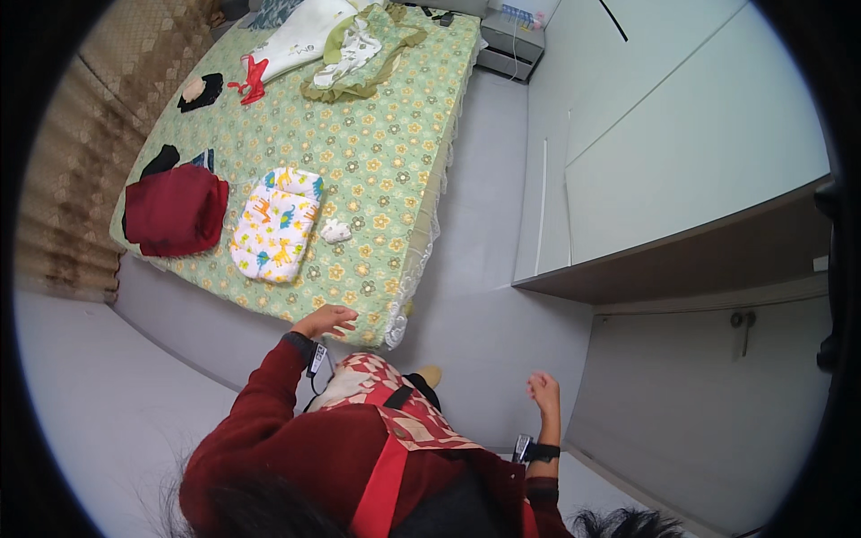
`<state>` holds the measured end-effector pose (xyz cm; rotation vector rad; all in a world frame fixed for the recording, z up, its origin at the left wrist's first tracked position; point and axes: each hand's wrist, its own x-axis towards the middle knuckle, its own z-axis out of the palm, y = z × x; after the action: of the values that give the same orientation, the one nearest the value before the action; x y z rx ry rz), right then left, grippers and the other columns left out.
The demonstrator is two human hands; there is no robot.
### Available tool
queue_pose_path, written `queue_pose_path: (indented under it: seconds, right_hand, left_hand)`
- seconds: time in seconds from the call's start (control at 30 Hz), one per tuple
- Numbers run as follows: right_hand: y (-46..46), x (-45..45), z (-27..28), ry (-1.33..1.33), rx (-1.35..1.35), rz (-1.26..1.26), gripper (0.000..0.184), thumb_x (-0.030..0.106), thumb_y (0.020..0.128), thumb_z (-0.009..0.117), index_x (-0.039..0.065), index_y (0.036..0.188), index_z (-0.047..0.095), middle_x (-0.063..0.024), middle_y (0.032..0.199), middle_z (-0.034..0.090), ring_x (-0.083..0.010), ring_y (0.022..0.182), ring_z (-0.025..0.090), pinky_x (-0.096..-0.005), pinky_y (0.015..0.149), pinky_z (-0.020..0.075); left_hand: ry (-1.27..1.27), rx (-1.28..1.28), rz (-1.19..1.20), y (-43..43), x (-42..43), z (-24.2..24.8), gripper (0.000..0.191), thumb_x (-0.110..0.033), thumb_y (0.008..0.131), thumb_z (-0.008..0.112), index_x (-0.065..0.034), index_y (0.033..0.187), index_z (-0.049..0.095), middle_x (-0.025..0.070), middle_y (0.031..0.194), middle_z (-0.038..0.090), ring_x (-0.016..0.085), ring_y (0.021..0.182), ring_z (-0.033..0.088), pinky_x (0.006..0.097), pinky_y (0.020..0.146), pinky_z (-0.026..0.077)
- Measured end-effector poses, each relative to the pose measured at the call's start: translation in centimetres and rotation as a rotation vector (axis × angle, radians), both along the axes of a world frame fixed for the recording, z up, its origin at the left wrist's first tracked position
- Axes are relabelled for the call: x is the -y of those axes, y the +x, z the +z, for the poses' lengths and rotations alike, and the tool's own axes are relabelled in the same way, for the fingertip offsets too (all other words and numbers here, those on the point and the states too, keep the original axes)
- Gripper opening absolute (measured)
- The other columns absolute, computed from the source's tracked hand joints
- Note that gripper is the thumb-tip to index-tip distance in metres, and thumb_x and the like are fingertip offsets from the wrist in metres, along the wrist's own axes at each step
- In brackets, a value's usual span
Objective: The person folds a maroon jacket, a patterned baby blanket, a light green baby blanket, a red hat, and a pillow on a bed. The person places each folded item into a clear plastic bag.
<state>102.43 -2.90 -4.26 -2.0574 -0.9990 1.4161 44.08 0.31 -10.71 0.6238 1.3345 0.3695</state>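
My left hand [327,321] is held over the near edge of the bed, its fingers apart and nothing in it. Out to the right, above the grey floor, my right hand [543,391] has its fingers bent; I see no object in it. On the green flowered bedsheet [377,155] lie a folded white cloth with animal prints [279,218], a small white crumpled item [335,231] and a folded dark red garment [176,210]. Further up are a red strappy cloth [253,79], a black item with a beige round part [202,91] and a white blanket [296,44].
A white wardrobe [646,128] stands along the right, with a grey door [706,383] nearer to me. Grey floor [481,222] runs between bed and wardrobe. A nightstand [508,47] is beyond; brown curtains [81,175] hang at the left.
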Motion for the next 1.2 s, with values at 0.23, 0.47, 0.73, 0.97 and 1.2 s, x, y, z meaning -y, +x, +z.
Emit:
queue_pose_path:
  seconds: [0.23, 0.47, 0.73, 0.97, 1.2]
  right_hand:
    - [-4.9, -18.1, -0.4, 0.149, -0.022, 0.459, 0.027, 0.016, 0.087, 0.056, 0.002, 0.110, 0.059, -0.0057, 0.082, 0.065, -0.0102, 0.063, 0.058, -0.0229, 0.051, 0.0456]
    - [-12.3, -33.4, -0.1, 0.109, -0.142, 0.670, 0.031, 0.018, 0.082, 0.060, 0.002, 0.109, 0.060, -0.0036, 0.077, 0.064, -0.0113, 0.061, 0.060, -0.0237, 0.052, 0.0451]
    - [-16.3, -51.9, -1.9, -0.101, -0.008, 0.809, 0.032, 0.020, 0.084, 0.060, 0.004, 0.112, 0.058, -0.0059, 0.084, 0.066, -0.0127, 0.063, 0.061, -0.0264, 0.052, 0.0481]
    - [-23.4, -67.9, -3.1, -0.108, -0.084, 0.852, 0.026, 0.021, 0.082, 0.059, 0.005, 0.103, 0.060, -0.0041, 0.078, 0.065, -0.0113, 0.058, 0.060, -0.0257, 0.049, 0.0474]
    - [-33.6, -84.8, -8.9, -0.184, 0.042, 1.151, 0.015, 0.021, 0.080, 0.058, 0.007, 0.085, 0.064, -0.0030, 0.070, 0.063, -0.0125, 0.054, 0.059, -0.0275, 0.046, 0.0474]
  left_hand:
    - [-0.043, -0.282, 0.403, 2.1, -1.0, -1.2, 0.032, -0.032, 0.083, 0.063, -0.0075, 0.103, 0.062, 0.0023, 0.093, 0.063, 0.016, 0.079, 0.066, 0.0313, 0.062, 0.051]
    - [-0.135, -0.211, 0.599, 3.3, -3.8, -4.3, 0.031, -0.027, 0.084, 0.063, -0.0077, 0.108, 0.061, 0.0049, 0.100, 0.063, 0.020, 0.085, 0.065, 0.0342, 0.068, 0.050]
    - [-0.033, -0.148, 0.760, 2.8, -17.5, -1.2, 0.037, -0.034, 0.088, 0.058, -0.0038, 0.109, 0.059, 0.0061, 0.102, 0.063, 0.019, 0.090, 0.063, 0.0331, 0.070, 0.050]
    - [0.061, -0.285, 0.798, 1.4, -26.0, 2.4, 0.037, -0.036, 0.090, 0.055, -0.0049, 0.110, 0.060, 0.0043, 0.107, 0.063, 0.017, 0.091, 0.064, 0.0303, 0.071, 0.050]
    - [-0.061, -0.310, 1.253, 4.3, -27.7, 1.1, 0.036, -0.035, 0.090, 0.057, -0.0067, 0.111, 0.059, 0.0037, 0.106, 0.063, 0.017, 0.090, 0.064, 0.0300, 0.069, 0.050]
